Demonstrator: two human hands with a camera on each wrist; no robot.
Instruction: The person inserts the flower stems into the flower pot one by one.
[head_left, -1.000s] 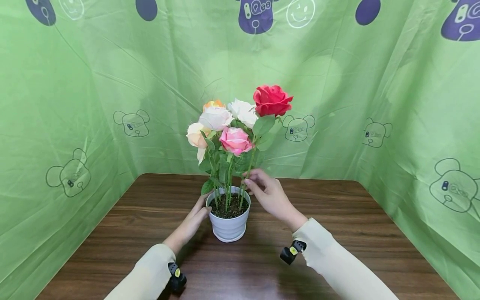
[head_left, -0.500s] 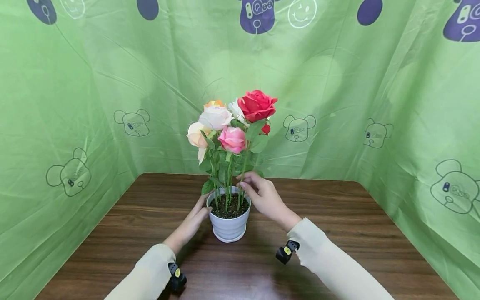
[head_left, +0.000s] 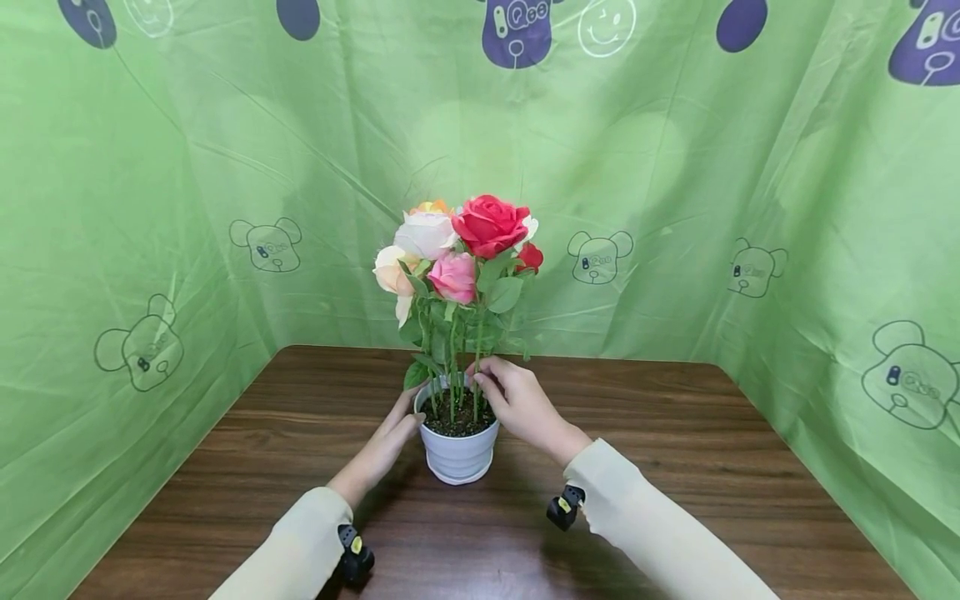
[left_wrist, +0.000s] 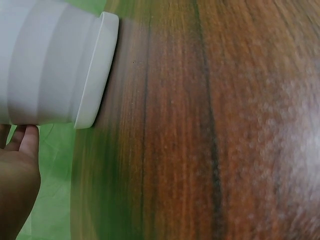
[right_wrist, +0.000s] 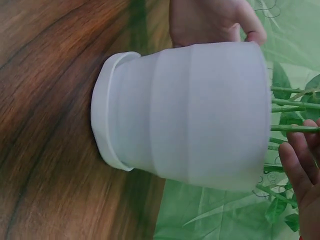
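A white flower pot (head_left: 459, 454) filled with dark soil (head_left: 454, 427) stands upright, with several roses in it. My left hand (head_left: 386, 437) holds the pot at its left side, thumb near the rim. In the right wrist view, that hand (right_wrist: 215, 20) shows behind the pot. My right hand (head_left: 525, 406) pinches the green stem (head_left: 477, 333) of a large red rose (head_left: 491, 226) low down, just above the soil. A pink rose (head_left: 453, 277) is beside it, with a pale white-pink rose (head_left: 426, 235) and a peach rose (head_left: 393, 271) to the left.
The pot is on a dark brown wooden table (head_left: 645, 450). Green printed fabric (head_left: 637, 167) hangs at the back and both sides. A second red rose (head_left: 529, 257) and an orange one (head_left: 431, 206) are partly hidden among the blooms.
My right hand has moved left and slightly down, carrying the red rose's stem. The bloom has shifted left and lower, now before the white rose. My left hand has stayed at the pot.
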